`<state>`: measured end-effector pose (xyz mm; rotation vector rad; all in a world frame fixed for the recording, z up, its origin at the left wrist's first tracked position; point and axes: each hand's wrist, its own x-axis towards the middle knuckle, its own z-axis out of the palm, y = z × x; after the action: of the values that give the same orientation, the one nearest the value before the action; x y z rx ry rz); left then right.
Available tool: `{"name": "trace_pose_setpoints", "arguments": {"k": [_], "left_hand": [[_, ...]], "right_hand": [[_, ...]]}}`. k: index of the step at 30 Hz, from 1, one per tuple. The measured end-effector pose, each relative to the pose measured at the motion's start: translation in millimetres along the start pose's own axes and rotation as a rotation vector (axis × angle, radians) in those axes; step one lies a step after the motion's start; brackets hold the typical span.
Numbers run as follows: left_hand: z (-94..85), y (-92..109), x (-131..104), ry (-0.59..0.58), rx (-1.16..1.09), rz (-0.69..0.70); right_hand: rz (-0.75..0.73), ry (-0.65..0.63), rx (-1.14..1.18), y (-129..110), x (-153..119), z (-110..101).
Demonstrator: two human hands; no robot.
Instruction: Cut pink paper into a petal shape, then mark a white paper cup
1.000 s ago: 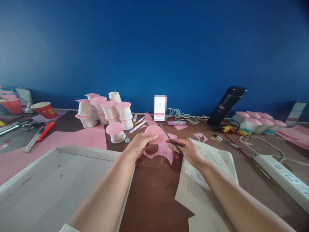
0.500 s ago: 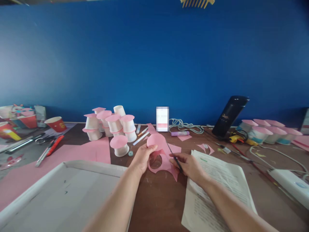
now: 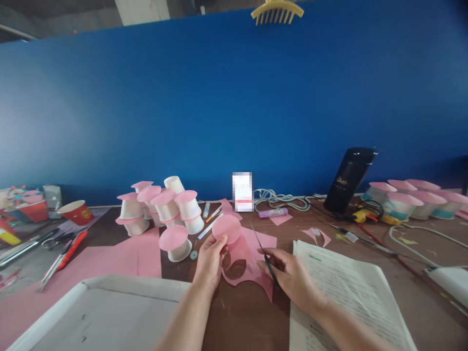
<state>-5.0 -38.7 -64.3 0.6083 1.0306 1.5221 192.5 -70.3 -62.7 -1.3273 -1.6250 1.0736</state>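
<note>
My left hand pinches a round pink paper disc between thumb and fingers. Below the disc, a larger pink paper sheet with curved cut edges and a round hole touches the same hand. My right hand grips dark-handled scissors, seen edge-on, with the thin blade pointing up and away beside the sheet. To the left of my left hand stand several upturned white paper cups topped with pink discs, some stacked in two levels.
A white tray lies front left over pink paper. Printed pages lie under my right forearm. A phone leans on the blue wall. A black bottle, cables and more pink-topped cups stand right.
The camera view has tilted upward, so the table things sit lower. Both hands keep hold of the paper and scissors, and the pink disc still rests in my left fingers.
</note>
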Motion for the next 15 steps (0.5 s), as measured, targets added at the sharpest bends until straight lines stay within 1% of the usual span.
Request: {"name": "trace_pose_setpoints", "arguments": {"k": [9, 15], "left_hand": [[-0.1, 1.4, 1.4, 0.023, -0.204, -0.037], [2.1, 1.9, 0.2, -0.010, -0.241, -0.034]], "right_hand": [[-0.050, 0.000, -0.059, 6.1, 0.4, -0.1], [-0.037, -0.004, -0.073, 7.2, 1.3, 0.0]]}}
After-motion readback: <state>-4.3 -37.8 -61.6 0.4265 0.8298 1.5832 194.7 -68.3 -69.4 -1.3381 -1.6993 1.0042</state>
